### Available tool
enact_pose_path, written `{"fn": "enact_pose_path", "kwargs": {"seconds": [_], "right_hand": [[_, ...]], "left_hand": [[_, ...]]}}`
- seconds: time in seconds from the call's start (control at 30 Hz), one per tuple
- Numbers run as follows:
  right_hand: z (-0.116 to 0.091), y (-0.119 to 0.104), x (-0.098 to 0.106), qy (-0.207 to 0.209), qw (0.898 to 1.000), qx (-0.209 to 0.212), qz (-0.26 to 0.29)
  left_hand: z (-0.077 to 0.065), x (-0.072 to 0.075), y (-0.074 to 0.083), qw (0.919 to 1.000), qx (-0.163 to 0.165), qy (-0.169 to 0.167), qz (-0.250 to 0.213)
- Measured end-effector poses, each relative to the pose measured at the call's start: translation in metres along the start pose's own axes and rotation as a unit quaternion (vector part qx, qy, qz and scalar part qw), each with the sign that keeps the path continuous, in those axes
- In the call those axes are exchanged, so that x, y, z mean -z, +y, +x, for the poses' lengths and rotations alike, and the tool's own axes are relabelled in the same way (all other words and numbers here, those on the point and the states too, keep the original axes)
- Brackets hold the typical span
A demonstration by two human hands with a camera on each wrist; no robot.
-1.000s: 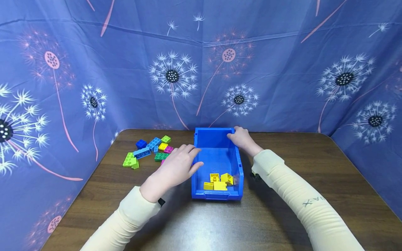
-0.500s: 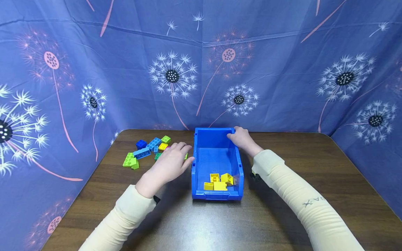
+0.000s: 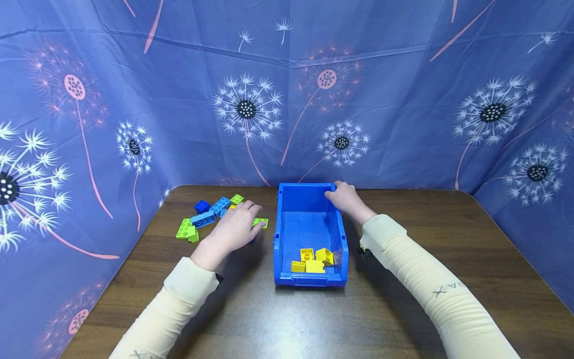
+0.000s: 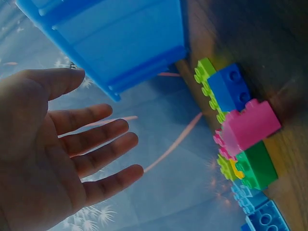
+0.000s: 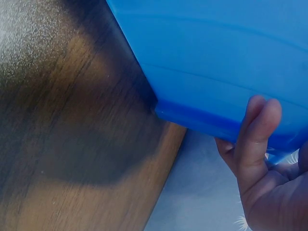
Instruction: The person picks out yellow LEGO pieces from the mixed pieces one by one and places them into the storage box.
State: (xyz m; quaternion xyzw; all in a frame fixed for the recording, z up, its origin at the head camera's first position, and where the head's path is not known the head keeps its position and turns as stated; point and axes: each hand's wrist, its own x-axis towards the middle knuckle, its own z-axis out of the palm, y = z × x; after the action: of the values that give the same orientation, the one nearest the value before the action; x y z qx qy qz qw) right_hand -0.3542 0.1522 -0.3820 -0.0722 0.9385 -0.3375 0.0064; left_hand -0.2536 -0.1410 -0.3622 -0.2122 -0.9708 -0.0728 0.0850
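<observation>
My left hand (image 3: 230,232) hovers over the loose toy bricks left of the bin, holding nothing. In the left wrist view its fingers (image 4: 103,144) are spread and relaxed, apart from the bricks. Near it stand a pink brick (image 4: 255,125), a green brick (image 4: 260,166), a dark blue brick (image 4: 231,89) and a lime brick (image 4: 206,70); the hand hides some of these in the head view. My right hand (image 3: 347,199) grips the back right rim of the blue bin (image 3: 309,193). Several yellow bricks (image 3: 315,267) lie inside the bin near its front.
Further left on the wooden table (image 3: 403,309) lie light blue bricks (image 3: 203,219), another dark blue brick (image 3: 202,206) and lime bricks (image 3: 186,229). A blue dandelion-print cloth (image 3: 385,89) hangs behind the table and along its sides.
My left hand has moved left, from over the bin's left edge to above the loose bricks. The right hand, the bin and the yellow bricks stay where they were.
</observation>
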Motion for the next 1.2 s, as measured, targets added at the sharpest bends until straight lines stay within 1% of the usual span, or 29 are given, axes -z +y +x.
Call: {"fn": "enact_pose_path", "kwargs": {"seconds": [0.13, 0.37, 0.6, 0.77, 0.97, 1.07, 1.2], "right_hand": [[-0.001, 0.0, -0.001, 0.001, 1.0, 0.0, 0.007], [0.002, 0.002, -0.001, -0.001, 1.0, -0.005, 0.004], [0.002, 0.002, -0.001, -0.003, 1.0, -0.005, 0.0], [0.0, 0.001, 0.0, -0.005, 1.0, -0.004, 0.002], [-0.001, 0.0, 0.0, -0.008, 1.0, -0.008, 0.008], [-0.001, 0.0, 0.0, -0.009, 1.0, -0.013, 0.007], [0.0, -0.001, 0.001, -0.013, 1.0, -0.015, 0.009]], "left_hand": [[0.005, -0.004, -0.009, 0.9999, 0.006, -0.004, 0.007], [0.012, -0.01, -0.027, 0.9997, 0.021, 0.0, -0.015], [0.016, -0.016, -0.042, 0.9997, 0.015, 0.006, -0.019], [0.019, -0.02, -0.051, 0.9987, 0.024, -0.007, -0.045], [0.022, -0.021, -0.06, 0.9958, 0.045, -0.03, -0.074], [0.024, -0.024, -0.064, 0.9953, 0.045, -0.031, -0.08], [0.026, -0.026, -0.07, 0.996, 0.045, -0.036, -0.069]]}}
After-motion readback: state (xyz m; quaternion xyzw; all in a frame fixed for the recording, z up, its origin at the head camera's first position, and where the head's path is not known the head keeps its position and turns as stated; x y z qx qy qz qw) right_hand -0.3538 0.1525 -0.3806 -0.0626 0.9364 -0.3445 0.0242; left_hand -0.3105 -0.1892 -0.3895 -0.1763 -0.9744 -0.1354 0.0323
